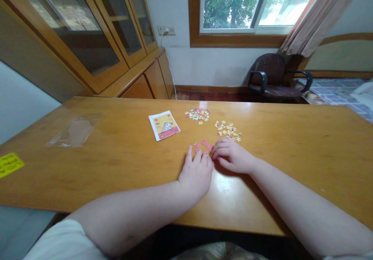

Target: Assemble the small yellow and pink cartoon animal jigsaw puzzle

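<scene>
On the wooden table, my left hand (pixel 197 171) lies with its fingers spread at the near edge of a small group of pink puzzle pieces (pixel 197 145). My right hand (pixel 231 156) is beside it, its fingers curled and closed on a dark pink puzzle piece (pixel 215 158), partly hidden under the fingertips. Just beyond my right hand is a loose pile of yellow puzzle pieces (pixel 227 130). Farther back lies a mixed pile of yellow, pink and white pieces (pixel 198 115). A picture card (pixel 164 125) with a white cartoon figure on yellow and pink lies to the left.
A clear plastic bag (pixel 78 131) lies at the left of the table (pixel 122 163), with a yellow sticker (pixel 11 164) near the left edge. Past the table stand a glass-door cabinet (pixel 140 77) and a dark armchair (pixel 269 75).
</scene>
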Demonstrator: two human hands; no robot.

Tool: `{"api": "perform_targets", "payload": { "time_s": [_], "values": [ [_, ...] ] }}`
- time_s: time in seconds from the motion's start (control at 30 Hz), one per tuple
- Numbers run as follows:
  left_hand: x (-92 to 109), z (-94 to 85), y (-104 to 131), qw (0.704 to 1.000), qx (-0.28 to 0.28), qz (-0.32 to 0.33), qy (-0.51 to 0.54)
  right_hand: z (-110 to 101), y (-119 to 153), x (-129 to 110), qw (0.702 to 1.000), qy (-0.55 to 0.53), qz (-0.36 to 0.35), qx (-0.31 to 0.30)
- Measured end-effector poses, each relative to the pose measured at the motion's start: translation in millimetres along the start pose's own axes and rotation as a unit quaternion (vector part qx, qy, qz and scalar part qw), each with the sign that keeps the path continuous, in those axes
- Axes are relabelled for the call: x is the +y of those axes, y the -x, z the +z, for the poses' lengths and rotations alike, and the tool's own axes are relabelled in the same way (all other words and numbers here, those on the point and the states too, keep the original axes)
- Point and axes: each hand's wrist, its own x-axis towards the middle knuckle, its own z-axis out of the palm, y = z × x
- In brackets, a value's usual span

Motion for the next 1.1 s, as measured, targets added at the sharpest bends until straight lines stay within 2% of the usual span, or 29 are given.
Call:
{"api": "perform_targets", "payload": {
  "time_s": [0.1,0.23,0.4,0.57,0.7,0.9,1.1],
  "values": [
    [1,0.0,0,0.999,-0.007,-0.034,-0.008,-1,-1,-5,0.997,-0.041,-0.051,-0.042],
    [1,-1.0,0,0.999,-0.012,-0.047,-0.012,-1,-3,-8,0.997,-0.018,-0.043,-0.055],
    [3,-3.4,2,0.999,-0.021,-0.045,-0.018,0,-1,1,0.999,0.03,0.002,-0.031],
    [8,0.7,10,0.999,-0.039,-0.003,-0.015,3,-1,6,0.999,0.041,0.01,-0.011],
    [13,4.3,15,0.999,-0.044,0.016,-0.02,4,0,8,0.996,0.07,0.04,0.032],
    [12,-1.0,15,0.999,-0.041,0.017,-0.013,5,2,17,0.987,0.104,0.106,0.067],
    [9,-6.5,13,0.997,-0.078,0.003,0.022,5,1,21,0.982,0.107,0.124,0.09]
  ]
}}
